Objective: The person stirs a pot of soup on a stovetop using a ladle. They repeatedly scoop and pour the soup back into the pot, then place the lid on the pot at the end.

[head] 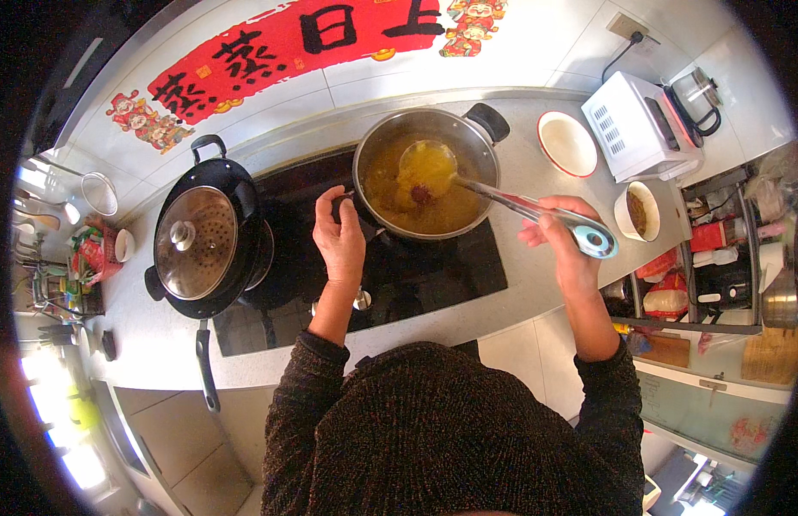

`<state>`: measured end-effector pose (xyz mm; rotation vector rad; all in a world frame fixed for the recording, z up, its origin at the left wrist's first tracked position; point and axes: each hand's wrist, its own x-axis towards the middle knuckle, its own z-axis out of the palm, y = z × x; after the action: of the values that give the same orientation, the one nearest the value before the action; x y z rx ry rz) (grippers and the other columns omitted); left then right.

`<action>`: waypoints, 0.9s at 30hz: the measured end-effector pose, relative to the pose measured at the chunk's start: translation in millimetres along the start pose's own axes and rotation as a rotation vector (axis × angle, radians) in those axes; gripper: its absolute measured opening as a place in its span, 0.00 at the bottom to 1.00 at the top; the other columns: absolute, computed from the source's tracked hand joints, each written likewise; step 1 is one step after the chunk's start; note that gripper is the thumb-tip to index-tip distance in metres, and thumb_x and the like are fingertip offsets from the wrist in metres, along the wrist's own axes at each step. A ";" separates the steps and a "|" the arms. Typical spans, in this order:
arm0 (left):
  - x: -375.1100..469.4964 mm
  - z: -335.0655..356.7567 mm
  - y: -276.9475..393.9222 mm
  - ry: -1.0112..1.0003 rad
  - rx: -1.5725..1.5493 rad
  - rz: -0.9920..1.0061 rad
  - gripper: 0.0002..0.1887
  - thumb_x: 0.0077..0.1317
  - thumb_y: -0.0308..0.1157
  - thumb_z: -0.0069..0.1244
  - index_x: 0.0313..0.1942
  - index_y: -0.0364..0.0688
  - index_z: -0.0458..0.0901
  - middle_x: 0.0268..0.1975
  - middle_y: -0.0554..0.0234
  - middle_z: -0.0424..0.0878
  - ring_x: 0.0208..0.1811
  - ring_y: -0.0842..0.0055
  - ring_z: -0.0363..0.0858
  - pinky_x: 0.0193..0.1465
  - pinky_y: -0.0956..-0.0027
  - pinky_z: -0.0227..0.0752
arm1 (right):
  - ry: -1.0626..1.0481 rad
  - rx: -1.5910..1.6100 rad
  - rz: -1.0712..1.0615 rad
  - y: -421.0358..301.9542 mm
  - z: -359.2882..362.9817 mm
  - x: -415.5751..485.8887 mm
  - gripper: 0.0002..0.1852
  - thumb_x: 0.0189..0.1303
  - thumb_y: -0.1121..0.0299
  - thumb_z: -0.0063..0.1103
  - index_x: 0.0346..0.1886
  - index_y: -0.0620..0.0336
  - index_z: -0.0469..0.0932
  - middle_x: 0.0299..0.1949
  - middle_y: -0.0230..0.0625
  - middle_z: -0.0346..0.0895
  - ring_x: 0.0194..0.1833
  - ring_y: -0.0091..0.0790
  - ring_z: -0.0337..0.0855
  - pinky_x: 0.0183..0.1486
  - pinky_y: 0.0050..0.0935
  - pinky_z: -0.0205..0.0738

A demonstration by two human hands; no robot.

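A metal pot point(426, 232) of yellowish-brown liquid stands at the back of the black glass cooktop. My right hand point(570, 238) grips the metal handle of a ladle point(524, 209), whose bowl rests in the liquid near the pot's middle. A small dark red clump point(422, 193) shows at the ladle's bowl. On the pot's near left side, my left hand point(341, 235) pinches the pot's dark side handle point(339, 205) between thumb and fingers. To the right of the pot sits a white bowl with a red rim point(568, 144), and a smaller white bowl point(637, 211) holds something brown.
Left on the cooktop is a black wok point(244, 193) with a glass lid point(195, 242); a long pan handle point(207, 367) juts over the counter edge. A white appliance point(637, 129) and glass kettle point(694, 97) stand back right. An open drawer point(689, 258) holds packages. Utensils hang far left.
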<state>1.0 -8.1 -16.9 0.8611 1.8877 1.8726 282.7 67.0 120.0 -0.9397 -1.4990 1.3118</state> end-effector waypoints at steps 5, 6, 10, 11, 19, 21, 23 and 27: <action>0.8 2.5 -0.6 0.022 0.008 0.040 0.10 0.71 0.30 0.47 0.50 0.42 0.77 0.28 0.77 0.70 0.21 0.92 0.58 0.21 0.82 0.52 | 0.010 -0.050 -0.113 -7.0 -5.1 -2.3 0.12 0.62 0.72 0.60 0.45 0.71 0.75 0.33 0.47 0.83 0.30 0.32 0.86 0.34 0.25 0.81; 0.9 2.7 0.2 0.032 0.034 0.060 0.10 0.71 0.30 0.47 0.50 0.42 0.77 0.28 0.77 0.70 0.21 0.92 0.58 0.21 0.82 0.52 | 0.020 -0.059 -0.119 -9.6 -5.0 -2.1 0.12 0.62 0.72 0.61 0.45 0.71 0.75 0.33 0.47 0.83 0.30 0.33 0.86 0.34 0.25 0.81; -1.3 1.4 9.9 0.011 -0.016 -0.019 0.10 0.71 0.30 0.47 0.50 0.41 0.77 0.29 0.77 0.72 0.22 0.93 0.59 0.22 0.82 0.53 | 0.051 -0.075 -0.141 -16.3 -5.5 0.3 0.13 0.62 0.72 0.61 0.45 0.71 0.75 0.33 0.47 0.83 0.31 0.33 0.86 0.35 0.26 0.81; -1.4 1.5 9.6 0.011 -0.009 -0.017 0.10 0.71 0.30 0.47 0.50 0.41 0.77 0.29 0.77 0.72 0.22 0.93 0.59 0.22 0.82 0.53 | 0.055 -0.073 -0.147 -16.8 -5.9 0.5 0.13 0.62 0.72 0.61 0.45 0.71 0.75 0.33 0.47 0.83 0.31 0.34 0.86 0.35 0.26 0.81; -1.6 1.6 11.3 0.016 0.010 -0.002 0.10 0.70 0.29 0.47 0.50 0.41 0.77 0.34 0.74 0.75 0.24 0.92 0.60 0.24 0.82 0.55 | 0.032 -0.133 -0.201 -24.2 -3.8 -0.3 0.13 0.60 0.73 0.61 0.46 0.70 0.75 0.33 0.48 0.83 0.32 0.35 0.87 0.36 0.27 0.82; -1.7 2.4 15.1 0.026 0.030 0.019 0.10 0.69 0.28 0.47 0.50 0.40 0.77 0.37 0.73 0.77 0.25 0.91 0.62 0.26 0.82 0.56 | 0.023 -0.156 -0.211 -24.1 -3.6 -1.6 0.13 0.59 0.73 0.62 0.45 0.69 0.76 0.33 0.46 0.83 0.33 0.34 0.87 0.37 0.26 0.82; -1.6 2.7 15.8 0.030 0.032 0.023 0.10 0.69 0.28 0.47 0.49 0.40 0.77 0.38 0.73 0.77 0.26 0.91 0.62 0.27 0.82 0.58 | 0.007 -0.199 -0.240 -22.6 -4.2 -2.7 0.12 0.59 0.73 0.63 0.44 0.69 0.77 0.33 0.45 0.84 0.33 0.33 0.87 0.37 0.26 0.81; -2.1 1.9 16.1 0.029 0.042 -0.007 0.10 0.69 0.28 0.47 0.49 0.39 0.78 0.38 0.72 0.77 0.27 0.90 0.63 0.28 0.82 0.58 | -0.026 -0.325 -0.323 -26.3 0.8 -7.0 0.11 0.58 0.74 0.63 0.43 0.66 0.78 0.31 0.40 0.84 0.33 0.29 0.88 0.36 0.24 0.80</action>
<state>6.7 -8.9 -1.6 0.8439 1.9515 1.8573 284.5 56.3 144.9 -0.8369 -1.8324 0.8674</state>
